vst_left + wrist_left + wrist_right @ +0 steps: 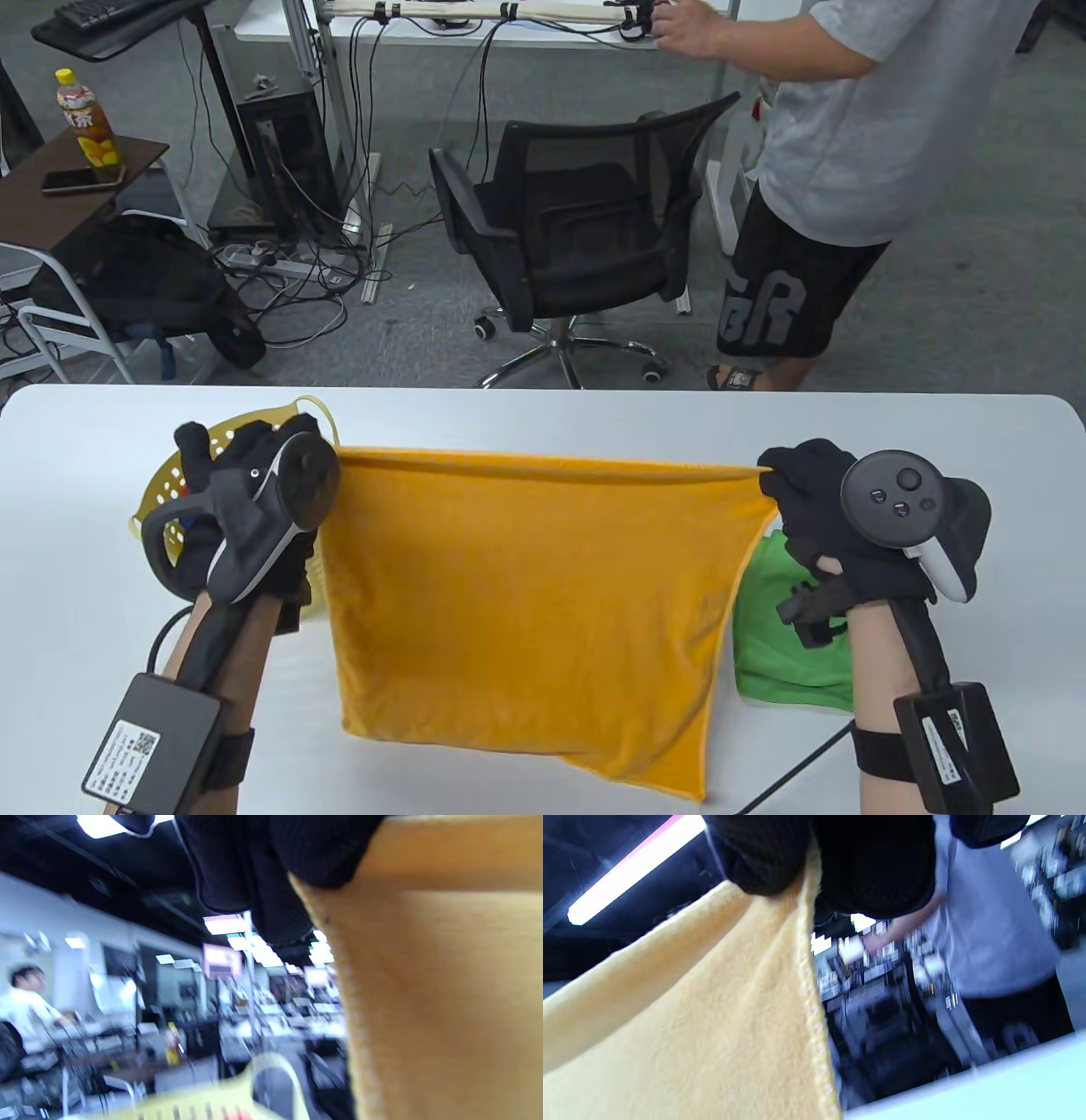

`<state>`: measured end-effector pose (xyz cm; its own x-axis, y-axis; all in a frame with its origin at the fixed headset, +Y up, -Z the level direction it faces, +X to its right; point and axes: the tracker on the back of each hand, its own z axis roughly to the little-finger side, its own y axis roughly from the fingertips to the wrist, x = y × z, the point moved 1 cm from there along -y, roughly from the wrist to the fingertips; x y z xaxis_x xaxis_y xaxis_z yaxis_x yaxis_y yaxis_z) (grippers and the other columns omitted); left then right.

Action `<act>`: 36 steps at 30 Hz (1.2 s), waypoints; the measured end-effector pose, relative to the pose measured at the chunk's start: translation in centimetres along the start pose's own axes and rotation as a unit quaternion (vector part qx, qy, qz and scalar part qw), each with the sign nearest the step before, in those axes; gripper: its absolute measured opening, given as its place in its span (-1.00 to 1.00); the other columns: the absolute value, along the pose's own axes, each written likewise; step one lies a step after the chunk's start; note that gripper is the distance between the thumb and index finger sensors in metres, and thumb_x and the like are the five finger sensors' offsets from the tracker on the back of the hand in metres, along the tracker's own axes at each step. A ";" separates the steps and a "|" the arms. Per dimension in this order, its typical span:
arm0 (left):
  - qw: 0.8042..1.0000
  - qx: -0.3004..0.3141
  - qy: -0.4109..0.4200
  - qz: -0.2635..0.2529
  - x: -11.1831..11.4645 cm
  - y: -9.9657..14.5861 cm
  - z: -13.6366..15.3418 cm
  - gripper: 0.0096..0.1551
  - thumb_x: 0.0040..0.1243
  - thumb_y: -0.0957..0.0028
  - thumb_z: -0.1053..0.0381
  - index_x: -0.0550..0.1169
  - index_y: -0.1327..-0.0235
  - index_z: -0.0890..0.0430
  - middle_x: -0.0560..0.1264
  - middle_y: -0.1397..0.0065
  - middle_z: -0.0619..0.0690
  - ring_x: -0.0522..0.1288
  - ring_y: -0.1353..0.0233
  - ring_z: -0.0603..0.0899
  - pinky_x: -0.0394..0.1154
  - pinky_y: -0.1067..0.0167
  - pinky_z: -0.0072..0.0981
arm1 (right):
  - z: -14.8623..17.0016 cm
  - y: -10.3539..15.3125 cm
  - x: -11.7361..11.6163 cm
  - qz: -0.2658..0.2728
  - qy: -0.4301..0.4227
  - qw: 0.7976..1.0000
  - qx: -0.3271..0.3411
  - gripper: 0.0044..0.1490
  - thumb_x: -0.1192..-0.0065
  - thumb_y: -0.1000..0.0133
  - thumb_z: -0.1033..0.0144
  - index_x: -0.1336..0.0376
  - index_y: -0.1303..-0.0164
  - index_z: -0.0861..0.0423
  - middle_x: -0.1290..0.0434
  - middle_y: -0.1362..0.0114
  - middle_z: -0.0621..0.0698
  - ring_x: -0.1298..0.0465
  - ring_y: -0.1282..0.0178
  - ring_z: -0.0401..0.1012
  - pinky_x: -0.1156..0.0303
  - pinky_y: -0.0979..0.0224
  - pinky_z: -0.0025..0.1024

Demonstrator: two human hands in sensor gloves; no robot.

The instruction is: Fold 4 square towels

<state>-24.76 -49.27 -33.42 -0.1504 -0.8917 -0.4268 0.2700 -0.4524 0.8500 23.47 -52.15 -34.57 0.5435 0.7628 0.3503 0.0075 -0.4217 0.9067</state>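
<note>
A white worktop (76, 475) with rounded far corners fills the near half of the table view, and over its middle an orange towel (534, 603) hangs spread out, its top edge stretched level and its lower edge sagging to a point toward the near right. The left hand (246, 509) pinches the towel's upper left corner, gloved fingers (254, 870) closed over the cloth in the left wrist view, forearm rising from the near edge with the tracker on the back of the hand. The right hand (836, 522) pinches the upper right corner the same way, its fingers (763, 857) clamped on the hem in the right wrist view, wrist raised level with the left. Behind the right hand a green towel (785, 637) lies bunched on the worktop near its right edge. Behind the left hand, toward the far left corner, stands a yellow perforated basket (174, 484). Beyond the far edge, on grey carpet, stand a black mesh office chair (577, 229) and a person in a grey shirt (848, 127); farther left, a side table carries a drink bottle (85, 127) and a phone (81, 180).
</note>
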 end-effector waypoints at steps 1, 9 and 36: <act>0.998 -0.019 0.026 -0.046 -1.2 -0.5 0.5 -0.55 0.33 0.01 -0.10 0.61 -0.18 -0.20 0.75 -0.16 -0.29 0.61 -0.48 -0.08 0.19 -0.69 0.14 | -0.7 0.0 0.9 0.044 -0.007 0.999 0.009 -0.52 -0.38 -0.05 0.32 -0.57 -0.09 0.20 -0.59 -0.17 0.20 -0.57 0.01 0.06 -0.19 -0.43 0.41; 0.980 0.046 0.170 -0.092 -3.9 3.4 4.4 -0.57 0.41 0.03 -0.09 0.63 -0.13 -0.15 0.73 -0.20 -0.22 0.53 -0.55 0.03 0.14 -0.67 0.20 | -1.8 4.7 3.4 0.140 -0.018 0.985 0.096 -0.51 -0.45 -0.02 0.24 -0.58 -0.09 0.17 -0.60 -0.18 0.18 -0.58 -0.02 0.04 -0.26 -0.41 0.39; 0.939 0.077 -0.048 0.332 20.0 13.6 2.8 -0.54 0.36 -0.03 -0.14 0.61 -0.23 -0.20 0.65 -0.37 -0.17 0.43 -0.65 0.10 0.07 -0.70 0.22 | 6.5 8.8 -18.8 -0.281 0.187 0.941 -0.024 -0.44 -0.39 -0.08 0.23 -0.51 -0.24 0.18 -0.31 -0.64 0.34 -0.28 -0.54 0.30 0.05 -0.43 0.55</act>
<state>-26.79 -73.25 -29.52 -0.0850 -0.9677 0.2371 0.1957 0.2171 0.9563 18.76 -73.35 -34.64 0.1322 0.9817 -0.1367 0.1628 0.1145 0.9800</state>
